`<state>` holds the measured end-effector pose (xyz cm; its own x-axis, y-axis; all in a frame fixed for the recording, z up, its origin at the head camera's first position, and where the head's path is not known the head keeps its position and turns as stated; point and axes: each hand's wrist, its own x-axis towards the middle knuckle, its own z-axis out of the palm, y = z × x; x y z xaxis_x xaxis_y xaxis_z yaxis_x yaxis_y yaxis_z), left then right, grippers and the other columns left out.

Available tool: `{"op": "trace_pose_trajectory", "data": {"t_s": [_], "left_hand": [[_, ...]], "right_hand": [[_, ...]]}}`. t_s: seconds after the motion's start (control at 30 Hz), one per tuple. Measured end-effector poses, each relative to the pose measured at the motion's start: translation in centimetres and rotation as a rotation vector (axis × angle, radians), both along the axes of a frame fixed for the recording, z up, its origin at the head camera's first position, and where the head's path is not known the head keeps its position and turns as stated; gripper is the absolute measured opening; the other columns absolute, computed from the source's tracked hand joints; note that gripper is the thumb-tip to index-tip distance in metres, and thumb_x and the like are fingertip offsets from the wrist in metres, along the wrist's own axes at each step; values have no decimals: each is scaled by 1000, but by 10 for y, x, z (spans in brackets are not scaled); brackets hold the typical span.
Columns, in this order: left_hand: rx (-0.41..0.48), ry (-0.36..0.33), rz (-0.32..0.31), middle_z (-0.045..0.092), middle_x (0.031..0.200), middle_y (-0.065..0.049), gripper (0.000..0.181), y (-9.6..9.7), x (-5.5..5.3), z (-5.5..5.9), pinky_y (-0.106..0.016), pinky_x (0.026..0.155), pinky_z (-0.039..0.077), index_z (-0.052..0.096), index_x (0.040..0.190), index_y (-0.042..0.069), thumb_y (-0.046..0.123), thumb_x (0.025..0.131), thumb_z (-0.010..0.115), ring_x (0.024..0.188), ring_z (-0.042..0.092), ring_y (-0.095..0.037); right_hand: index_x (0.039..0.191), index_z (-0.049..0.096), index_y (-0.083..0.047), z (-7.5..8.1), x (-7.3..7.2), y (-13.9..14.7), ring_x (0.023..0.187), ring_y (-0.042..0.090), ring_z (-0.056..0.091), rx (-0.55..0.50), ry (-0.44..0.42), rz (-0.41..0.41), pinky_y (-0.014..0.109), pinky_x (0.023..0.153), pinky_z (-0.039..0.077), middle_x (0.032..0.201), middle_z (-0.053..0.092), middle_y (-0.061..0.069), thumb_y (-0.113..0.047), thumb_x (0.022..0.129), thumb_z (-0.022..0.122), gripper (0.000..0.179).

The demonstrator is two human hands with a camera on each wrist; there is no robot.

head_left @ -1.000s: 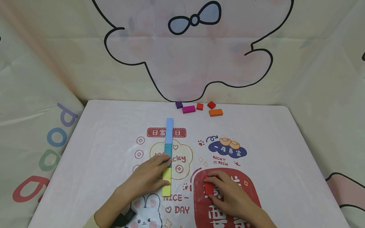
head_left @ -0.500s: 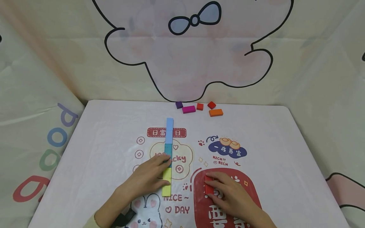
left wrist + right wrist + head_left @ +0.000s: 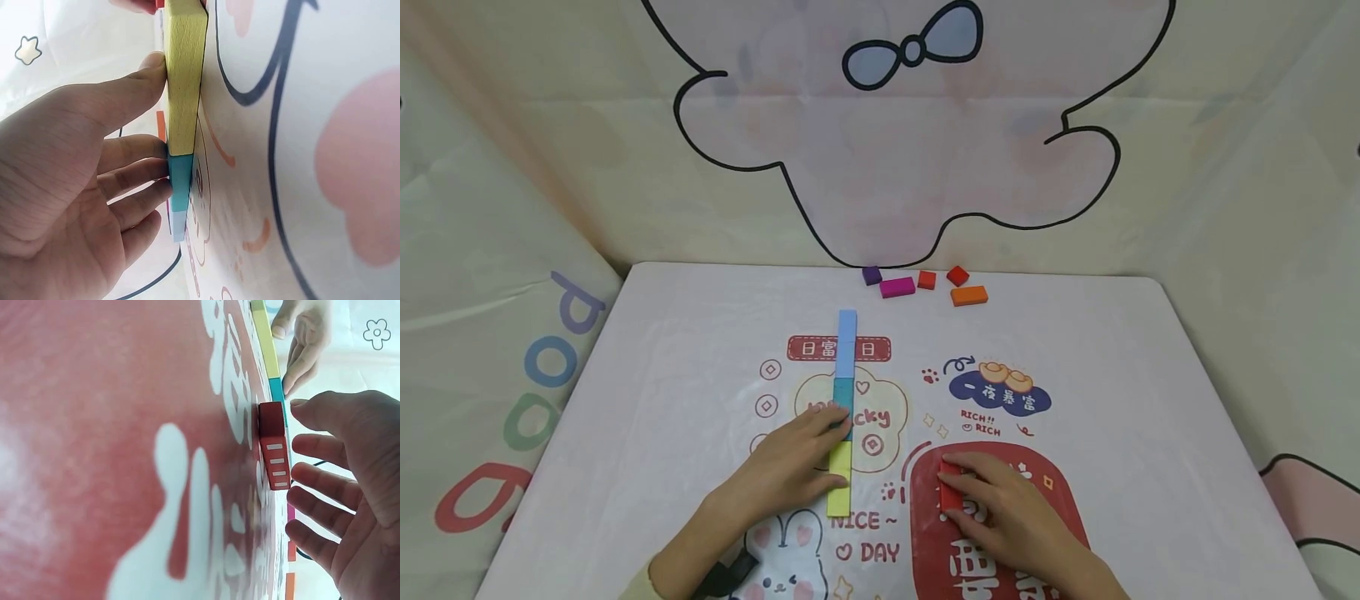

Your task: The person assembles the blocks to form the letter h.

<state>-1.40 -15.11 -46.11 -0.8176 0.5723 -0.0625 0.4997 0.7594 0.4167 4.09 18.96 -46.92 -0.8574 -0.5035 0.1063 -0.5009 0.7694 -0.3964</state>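
On a printed white tabletop (image 3: 1150, 400), a left hand (image 3: 786, 462), fingers loosely extended, touches a yellow-to-blue block row (image 3: 843, 392), a right hand (image 3: 1003, 515), relaxed, gripping nothing, spreads over a red block (image 3: 951, 500) on red print (image 3: 931, 558).

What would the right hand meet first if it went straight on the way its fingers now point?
Most likely the red block, close in front of the right hand; depth is unclear, so they may be touching. Past that, the row of blocks seems next.

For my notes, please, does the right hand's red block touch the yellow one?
No, tabletop shows between the red block and the yellow block.
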Motion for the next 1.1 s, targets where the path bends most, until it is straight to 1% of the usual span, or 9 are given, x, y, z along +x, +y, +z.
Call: {"op": "trace_pose_trajectory", "data": {"t_s": [0.13,0.2,0.37,0.4,0.53,0.63,0.87,1.1], "left_hand": [[9,14,-12,52,162,-8,79,0,0,0,-48,130,39,56,153,7,47,90,82,156,45,-31],[13,16,-10,52,162,-8,80,0,0,0,-48,129,39,56,153,7,47,89,83,156,45,-31],[10,0,1,51,163,-6,80,0,1,0,-48,129,39,56,154,10,49,89,83,156,44,-29],[8,-2,2,51,163,-6,80,0,1,0,-47,129,39,55,154,10,49,89,83,156,44,-29],[6,9,1,52,162,-6,80,0,2,0,-47,129,40,56,154,9,48,89,83,156,45,-29],[7,21,0,53,162,-7,80,0,2,0,-47,128,40,56,153,8,47,89,84,155,46,-30],[4,19,-10,51,163,-8,79,0,1,2,-48,128,40,56,153,8,48,90,82,156,44,-31],[-5,18,-12,51,163,-7,80,0,0,1,-48,129,40,56,154,8,48,90,82,156,45,-30]], "right_hand": [[135,73,-26,0,-3,0,122,12,65,-6,22,10,34,89,68,137,68,-7,-36,80,93,59],[135,73,-27,0,-6,0,123,12,65,-6,10,1,34,89,68,137,68,-7,-35,81,92,58],[135,73,-29,2,-14,1,126,14,66,-16,-52,-48,35,92,68,139,67,-8,-34,84,90,54],[135,73,-29,3,-16,2,127,15,66,-25,-59,-53,36,93,67,140,67,-8,-34,85,90,53],[136,72,-27,5,-24,3,129,18,67,-66,-68,-66,37,91,68,141,67,-6,-30,85,89,54],[137,71,-24,6,-30,4,129,22,67,-81,-61,-71,38,89,68,143,67,-3,-27,85,89,55],[138,71,-21,12,-49,3,131,26,67,-116,-42,-80,41,91,68,144,67,-1,-26,85,89,55],[138,70,-16,17,-68,0,132,29,66,-118,-7,-38,47,97,65,144,66,5,-24,88,86,52]]}}
